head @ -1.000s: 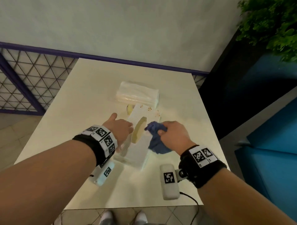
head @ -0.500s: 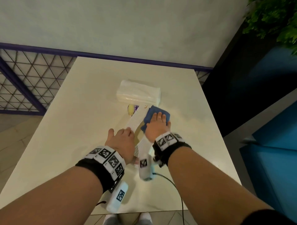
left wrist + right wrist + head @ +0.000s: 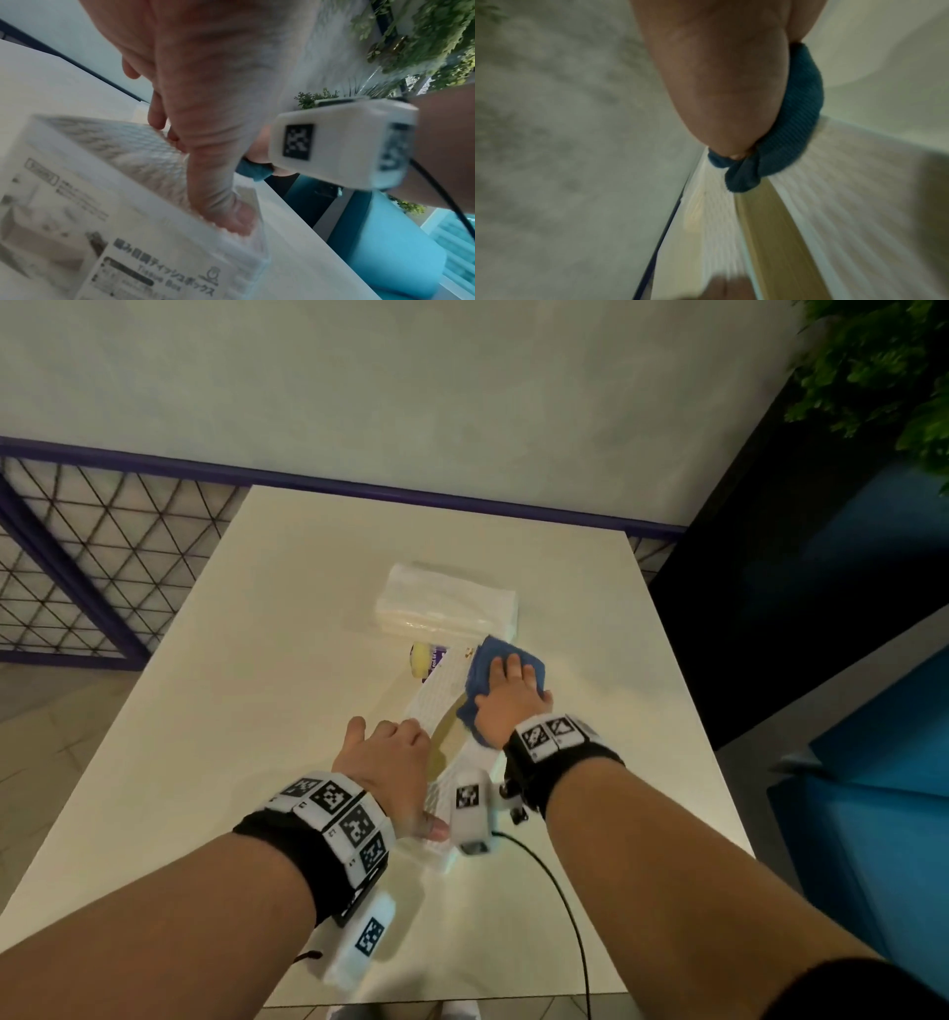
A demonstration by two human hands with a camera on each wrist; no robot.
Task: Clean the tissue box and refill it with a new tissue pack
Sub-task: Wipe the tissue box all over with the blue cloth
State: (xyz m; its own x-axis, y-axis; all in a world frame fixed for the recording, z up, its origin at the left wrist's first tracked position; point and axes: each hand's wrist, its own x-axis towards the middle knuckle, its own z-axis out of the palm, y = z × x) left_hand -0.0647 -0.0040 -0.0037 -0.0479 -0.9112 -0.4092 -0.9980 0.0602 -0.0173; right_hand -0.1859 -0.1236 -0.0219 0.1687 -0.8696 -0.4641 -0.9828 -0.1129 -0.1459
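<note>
Tissue box (image 3: pixel 445 711): white, woven-look shell with oval slot, lying lengthwise mid-worktop (image 3: pixel 215 690), near end toward the person. Judged light, hollow and stiff, apt to skid under wiping; best steadied at the near end and side walls, as now.

Left hand (image 3: pixel 390 762): laid over the near end of the box, thumb pressed down on the near edge, fingers bent onto the top.

Right hand (image 3: pixel 506 698): fingers flat and together, pressing a blue cloth (image 3: pixel 485 667) onto the far part of the box top.

New tissue pack (image 3: pixel 444 606): clear-wrapped, soft, just beyond the box; judged light and squashy, best held by its long sides.

Small yellow-and-purple item (image 3: pixel 427 658): between pack and box, not identifiable.

View notes. Head view alone: full layout, pack, both wrists. Left wrist view alone: printed label (image 3: pixel 144 270) on the box's end face reading "Tissue Box", thumb (image 3: pixel 226 211) on the ribbed edge. Right wrist view alone: cloth (image 3: pixel 777 142) bunched under the palm heel beside the tan slot; blurred.
</note>
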